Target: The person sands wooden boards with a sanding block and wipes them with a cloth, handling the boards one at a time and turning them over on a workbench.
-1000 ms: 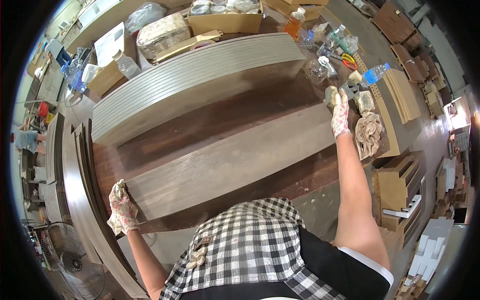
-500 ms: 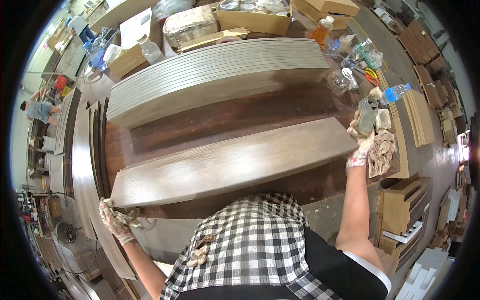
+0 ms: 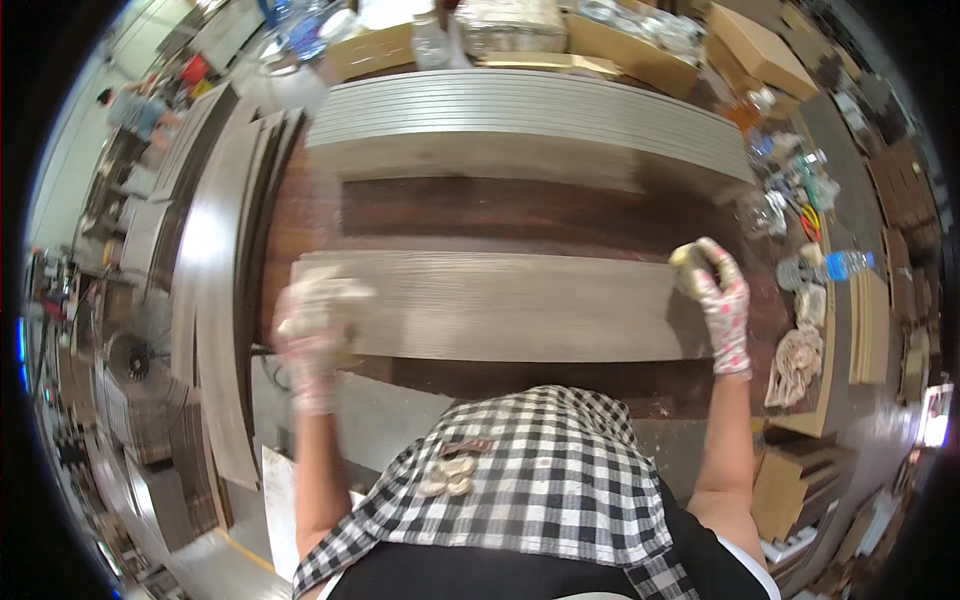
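Note:
A long grey-brown wood-grain board [image 3: 520, 305] lies across the dark tabletop in front of me; another board's edge shows along its far side. Over its left end is my left hand [image 3: 318, 310], gloved and smeared by motion, so its fingers and anything in them cannot be made out. Above the board's right end, my right hand [image 3: 718, 300] wears a pale glove with pink spots. Its thumb and fingers curl round a small yellowish block [image 3: 684, 258]. Behind lies a stack of similar boards [image 3: 530, 110] with grooved, light grey edges.
More long boards [image 3: 215, 260] stand at the left. To the right are a crumpled cloth [image 3: 797, 365], a blue-labelled bottle [image 3: 848, 265] and scissors [image 3: 810, 222]. Cardboard boxes [image 3: 760, 50] sit at the back. A floor fan [image 3: 130, 360] and another person [image 3: 140, 110] are at far left.
My left hand has moved from the board's near left corner up over its left end. The right hand has left a greyish object beside the bottle and now holds the yellowish block. My view has turned.

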Tool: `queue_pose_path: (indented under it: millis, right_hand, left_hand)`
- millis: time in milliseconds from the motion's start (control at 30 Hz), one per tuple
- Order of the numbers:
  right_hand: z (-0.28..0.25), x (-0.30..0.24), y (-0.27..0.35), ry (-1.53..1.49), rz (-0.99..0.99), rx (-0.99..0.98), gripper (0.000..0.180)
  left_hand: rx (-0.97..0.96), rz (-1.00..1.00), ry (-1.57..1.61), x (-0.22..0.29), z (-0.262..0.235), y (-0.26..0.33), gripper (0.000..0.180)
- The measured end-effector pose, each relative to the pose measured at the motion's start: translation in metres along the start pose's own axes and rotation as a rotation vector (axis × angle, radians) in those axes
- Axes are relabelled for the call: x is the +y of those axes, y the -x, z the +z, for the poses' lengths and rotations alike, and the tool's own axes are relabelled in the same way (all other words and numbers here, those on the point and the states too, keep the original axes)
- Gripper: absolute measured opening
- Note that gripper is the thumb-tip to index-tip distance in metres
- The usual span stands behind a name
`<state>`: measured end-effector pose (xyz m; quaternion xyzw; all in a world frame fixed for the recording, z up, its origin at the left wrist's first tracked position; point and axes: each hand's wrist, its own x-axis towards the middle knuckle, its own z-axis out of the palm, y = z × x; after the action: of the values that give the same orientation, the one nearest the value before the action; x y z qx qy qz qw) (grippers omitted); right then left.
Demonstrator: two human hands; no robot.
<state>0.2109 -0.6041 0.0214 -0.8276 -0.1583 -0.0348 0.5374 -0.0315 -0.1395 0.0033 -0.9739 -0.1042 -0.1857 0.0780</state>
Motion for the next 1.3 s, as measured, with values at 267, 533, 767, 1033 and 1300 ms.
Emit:
queue_pose_path:
  millis: [267,533,767,1033,1300]
  right_hand:
    - [0.139,-0.050,-0.004,0.415,-0.420,-0.265,0.036]
    - [0.280,-0.111,-0.015,0.324,-0.602,-0.537,0.039]
    - [0.426,-0.177,-0.015,0.175,-0.759,-0.645,0.037]
    - [0.347,-0.137,-0.032,0.226,-0.722,-0.707,0.034]
    - [0.067,-0.028,-0.033,0.561,-0.373,-0.469,0.038]
  left_hand:
    - [-0.255,0.383,0.860,0.156,0.013,0.000,0.050]
    - [-0.211,0.155,1.019,0.102,0.009,0.022,0.048]
    - [-0.136,0.171,0.978,0.109,0.009,0.012,0.029]
    - [-0.242,0.184,0.989,0.101,0.001,0.005,0.037]
    - [-0.223,0.000,0.859,0.105,-0.007,0.001,0.029]
